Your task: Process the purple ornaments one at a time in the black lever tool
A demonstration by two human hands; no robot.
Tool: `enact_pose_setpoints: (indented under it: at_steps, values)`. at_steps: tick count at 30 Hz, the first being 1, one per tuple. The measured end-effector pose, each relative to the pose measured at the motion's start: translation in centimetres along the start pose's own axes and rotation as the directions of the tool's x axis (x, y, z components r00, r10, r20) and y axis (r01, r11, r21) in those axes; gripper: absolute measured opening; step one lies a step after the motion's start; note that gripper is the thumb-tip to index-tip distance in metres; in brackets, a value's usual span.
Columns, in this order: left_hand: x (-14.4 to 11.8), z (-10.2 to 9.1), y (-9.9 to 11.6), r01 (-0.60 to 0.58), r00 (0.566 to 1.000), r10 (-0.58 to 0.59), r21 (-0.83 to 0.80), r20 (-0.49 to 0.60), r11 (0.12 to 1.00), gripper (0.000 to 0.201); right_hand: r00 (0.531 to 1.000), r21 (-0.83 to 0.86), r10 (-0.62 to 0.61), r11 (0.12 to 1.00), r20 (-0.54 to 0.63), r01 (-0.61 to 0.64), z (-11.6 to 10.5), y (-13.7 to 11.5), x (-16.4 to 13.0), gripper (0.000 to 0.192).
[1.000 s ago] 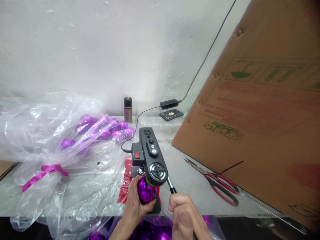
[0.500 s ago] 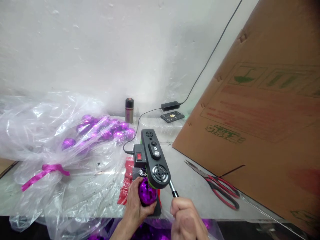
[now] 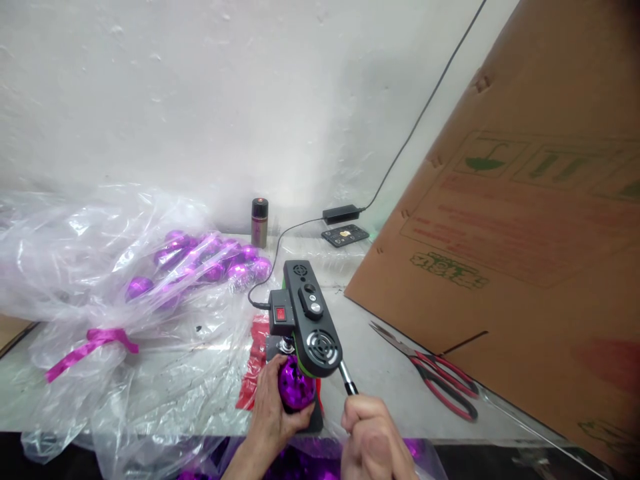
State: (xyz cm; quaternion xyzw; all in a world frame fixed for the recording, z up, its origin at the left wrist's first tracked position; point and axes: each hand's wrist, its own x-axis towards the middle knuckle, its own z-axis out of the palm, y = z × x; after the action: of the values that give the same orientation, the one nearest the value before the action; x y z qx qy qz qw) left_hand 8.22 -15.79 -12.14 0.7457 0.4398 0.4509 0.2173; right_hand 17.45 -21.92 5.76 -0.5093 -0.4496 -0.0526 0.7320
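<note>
My left hand [image 3: 274, 407] is wrapped round a shiny purple ball [image 3: 297, 385], holding it beneath the near end of a black bench device [image 3: 313, 320]. This device has round vents on top, a red switch and a green edge. My right hand [image 3: 373, 430] is closed in a fist round the dark grip of a metal lever [image 3: 348, 379] on the device's right side. The ball's upper right edge is hidden by the device. Red tape or film [image 3: 253, 363] lies beside the device's base.
At left, a clear plastic bag [image 3: 95, 247] holds several purple balls; a pink ribbon [image 3: 93, 347] ties it. Red-handled pliers [image 3: 430, 373] lie at right before a large cardboard box [image 3: 500, 227]. A phone [image 3: 345, 235], a power adapter [image 3: 341, 213] and a bottle [image 3: 259, 223] stand behind.
The view has shifted very slightly. Both hands, the ball and the lever keep nearly the same places.
</note>
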Motion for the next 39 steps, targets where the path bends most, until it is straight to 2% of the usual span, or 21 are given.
enact_pose_setpoints:
  at_steps: [2,12,17,26,29,33,36,39]
  values:
    - [0.0,0.0,0.1,0.011,1.000,-0.011,-0.005,0.004,1.000,0.076,0.999,0.002,-0.043,0.999,0.001,0.043,-0.1,0.5,0.0,0.046]
    - [0.4,0.0,0.7,0.012,0.999,-0.012,0.024,-0.030,1.000,0.078,0.996,0.033,-0.090,0.995,-0.009,0.090,-0.2,1.5,-0.3,0.044]
    - [0.3,-0.1,0.3,0.014,1.000,-0.015,0.044,0.017,0.999,0.078,0.992,0.054,-0.126,0.990,-0.032,0.127,0.0,1.8,-0.1,0.043]
    - [0.3,-0.2,0.7,0.009,1.000,-0.008,0.045,-0.014,0.999,0.077,0.986,0.033,-0.152,0.987,-0.064,0.155,0.3,2.4,-1.7,0.044]
    - [0.2,-0.3,0.4,0.005,1.000,-0.005,0.029,0.010,1.000,0.076,0.990,0.028,-0.143,0.989,-0.007,0.143,-0.1,1.9,-0.9,0.045]
    - [0.4,0.2,0.1,0.034,0.999,-0.033,-0.008,0.025,0.999,0.076,0.994,0.049,-0.033,0.998,0.101,0.028,-0.6,-0.1,1.8,0.040]
    - [0.2,0.3,0.2,0.080,0.997,-0.081,-0.064,-0.012,0.995,0.077,0.985,0.077,-0.056,0.996,0.164,0.043,-0.7,-1.2,3.7,0.039]
    - [-1.9,-1.2,0.6,0.087,0.991,-0.098,-0.116,-0.092,0.989,0.075,0.963,0.045,-0.092,0.996,0.252,0.083,-1.3,-1.6,4.7,0.036]
